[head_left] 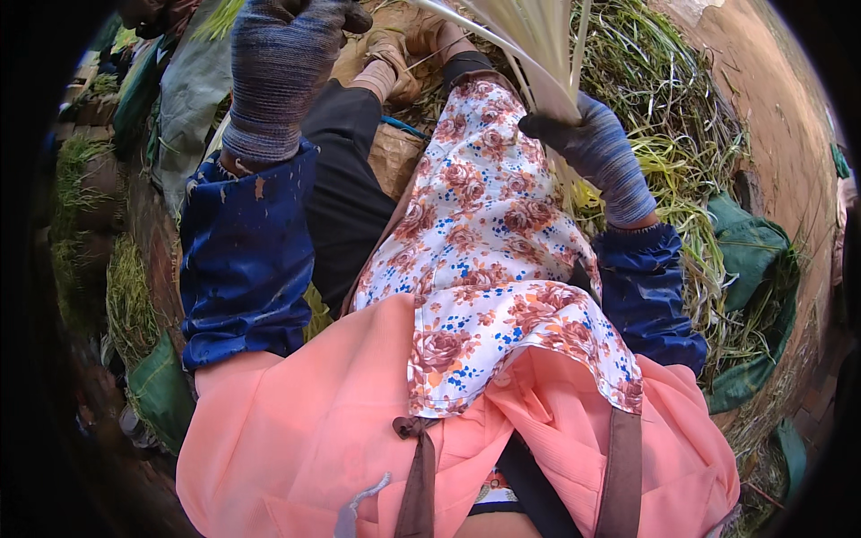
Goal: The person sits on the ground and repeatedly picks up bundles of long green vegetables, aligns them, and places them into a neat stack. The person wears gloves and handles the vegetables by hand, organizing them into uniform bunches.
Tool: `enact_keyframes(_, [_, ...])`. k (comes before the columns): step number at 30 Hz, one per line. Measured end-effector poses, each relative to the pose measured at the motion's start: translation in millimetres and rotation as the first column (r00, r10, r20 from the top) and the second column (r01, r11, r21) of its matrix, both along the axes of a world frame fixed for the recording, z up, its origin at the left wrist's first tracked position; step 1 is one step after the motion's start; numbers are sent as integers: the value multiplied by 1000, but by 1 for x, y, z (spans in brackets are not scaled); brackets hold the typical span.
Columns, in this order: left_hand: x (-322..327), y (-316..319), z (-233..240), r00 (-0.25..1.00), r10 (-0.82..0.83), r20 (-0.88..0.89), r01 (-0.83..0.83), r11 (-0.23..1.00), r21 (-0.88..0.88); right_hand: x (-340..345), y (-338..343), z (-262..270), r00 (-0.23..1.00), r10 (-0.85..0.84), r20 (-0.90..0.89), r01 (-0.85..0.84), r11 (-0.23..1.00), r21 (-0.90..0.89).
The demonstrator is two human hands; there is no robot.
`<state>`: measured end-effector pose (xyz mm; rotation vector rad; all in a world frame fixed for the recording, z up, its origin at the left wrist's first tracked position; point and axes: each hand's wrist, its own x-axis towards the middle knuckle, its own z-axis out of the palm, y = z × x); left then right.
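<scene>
My right hand (592,148), in a blue-grey knitted glove with dark fingertips, grips the base of a bundle of pale, flat plant stalks (531,40). The stalks fan upward past the top of the view. Raised at the upper left is my left hand (286,74), gloved the same way. Its fingers are bent and partly cut off by the top edge, so whether they hold anything cannot be told. Between my arms, a floral apron (481,202) covers my lap and one leg. Below my right hand lie loose yellow-green leaves (646,168).
A large heap of cut green leaves and stalks (659,67) lies to my right, beside green woven sacking (750,245). Bare brown ground (773,87) extends beyond it. On the left are a pale grey sheet (195,101), more green bundles (128,289) and green sacking (161,393).
</scene>
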<state>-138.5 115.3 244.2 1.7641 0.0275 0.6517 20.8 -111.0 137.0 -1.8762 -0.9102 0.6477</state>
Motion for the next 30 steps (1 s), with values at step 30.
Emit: enact_keyframes(30, [31,-4,13,894,347,-284,-165,843,511,-23,10,4,966,70,247,-63,997,-37])
